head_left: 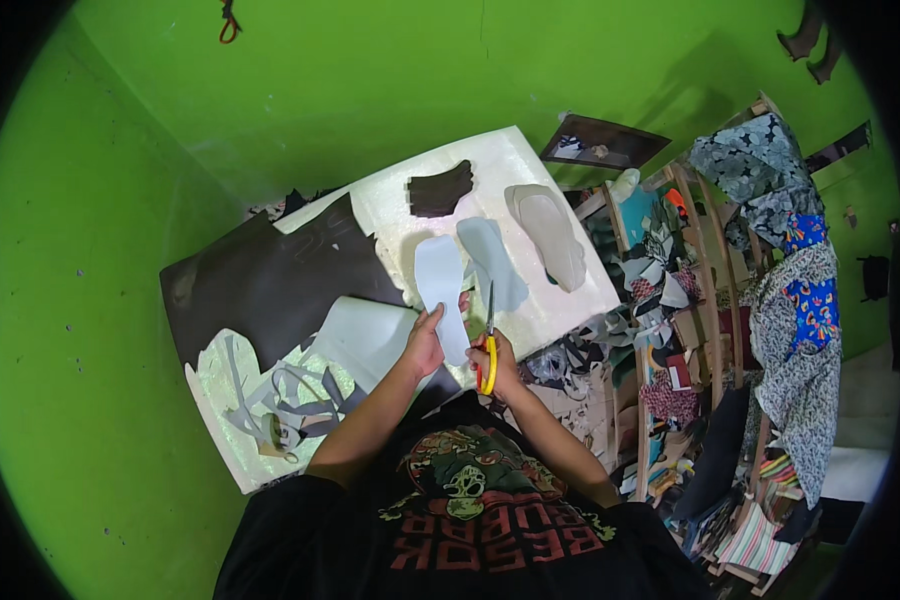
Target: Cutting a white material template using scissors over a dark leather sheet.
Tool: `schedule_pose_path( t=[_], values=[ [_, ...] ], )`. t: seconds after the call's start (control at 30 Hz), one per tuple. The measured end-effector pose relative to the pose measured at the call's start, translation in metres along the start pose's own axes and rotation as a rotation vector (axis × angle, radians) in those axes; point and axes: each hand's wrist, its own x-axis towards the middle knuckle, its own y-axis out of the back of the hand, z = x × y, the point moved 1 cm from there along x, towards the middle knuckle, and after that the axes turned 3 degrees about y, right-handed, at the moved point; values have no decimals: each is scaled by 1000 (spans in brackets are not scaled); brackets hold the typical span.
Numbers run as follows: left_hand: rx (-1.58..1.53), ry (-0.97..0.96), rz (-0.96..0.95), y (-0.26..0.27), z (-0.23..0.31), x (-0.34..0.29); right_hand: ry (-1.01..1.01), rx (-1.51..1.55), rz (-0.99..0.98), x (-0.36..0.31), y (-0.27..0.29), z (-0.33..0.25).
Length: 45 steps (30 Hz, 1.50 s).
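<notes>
A pale, sole-shaped insole piece (438, 268) stands raised over the table, gripped at its lower half by my left hand (427, 342). Scissors (487, 365) with yellow and red handles are in my right hand (500, 368), their blades pointing up and away from me, just right of the piece. Beyond the hands, light grey-blue sole pieces (493, 265) lie on the white tabletop. Farther right is a beige sole-shaped piece (547, 235). Near the back lies a small dark brown scrap (440, 190) with a ragged edge.
A large dark brown sheet (280, 275) covers the table's left part, beside a pale sheet (365, 338). Grey strip offcuts (295, 395) lie at the front left. On the right stands a wooden rack (715, 290) stuffed with scraps and draped with patterned cloth (795, 300). Green walls enclose the back and left.
</notes>
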Motion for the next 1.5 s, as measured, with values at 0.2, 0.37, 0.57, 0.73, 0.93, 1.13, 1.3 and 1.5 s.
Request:
schedule_pose_path(
  t=[0.2,0.37,0.57,0.73,0.93,1.13,1.3,1.5],
  values=[
    [320,-29,395,-7,-14,89,188,-558,150,59,79,-26],
    [530,-164,383,10,-15,144,145,-700,291,99,91,-47],
    [1321,-232,472,-14,-9,167,78,-797,391,129,119,-34],
    [1405,-239,353,-2,-12,166,158,-968,282,118,121,-21],
    [1363,-245,653,10,-27,177,352,-970,183,105,104,-11],
    [1460,-353,646,1,-2,146,308,-951,74,74,127,-17],
    [2076,-69,630,-12,4,77,269,-1074,-28,31,149,-31],
    [2138,-110,598,19,-13,56,392,-1112,-155,28,136,-5]
  ],
)
